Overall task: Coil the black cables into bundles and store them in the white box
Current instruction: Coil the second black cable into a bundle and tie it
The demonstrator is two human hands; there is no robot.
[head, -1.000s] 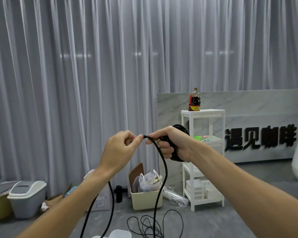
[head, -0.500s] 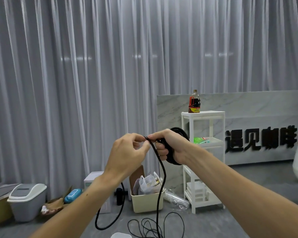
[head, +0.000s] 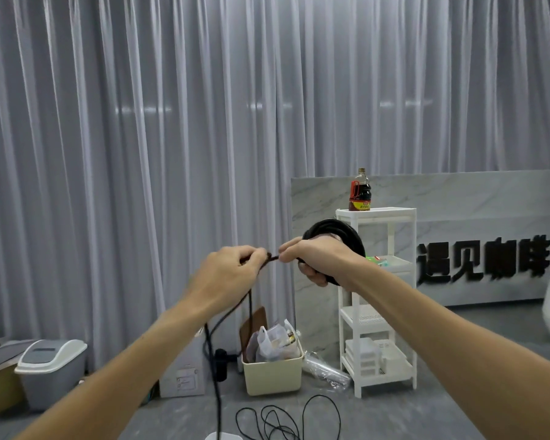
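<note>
Coiling is well underway but not finished, by my reckoning: my right hand (head: 315, 262) grips a thick round bundle of black cable (head: 346, 236), several loops stacked tight into a ring, while my left hand (head: 232, 274) pinches the same cable just beside it, the two hands nearly touching at the fingertips with only a short stretch of cord between them. From my left hand the free length (head: 217, 369) drops straight down past my forearm toward the floor, so there is more to wind in. Loose black loops (head: 286, 422) lie sprawled on the grey floor below, thin and springy-looking; I cannot tell whether they belong to this cable or another. A sliver of something white and rounded (head: 219, 436) shows at the bottom edge; it may be the white box, but too little shows to be sure, and nothing is stored in it that I can see. The cable looks smooth, matte and rubbery, stiff enough to hold its curve. Behind stand pale pleated curtains (head: 140, 154), a white plastic shelf rack (head: 378, 296) with a dark bottle (head: 360, 192) on top, and a cream tub (head: 272, 373) stuffed with bags.
</note>
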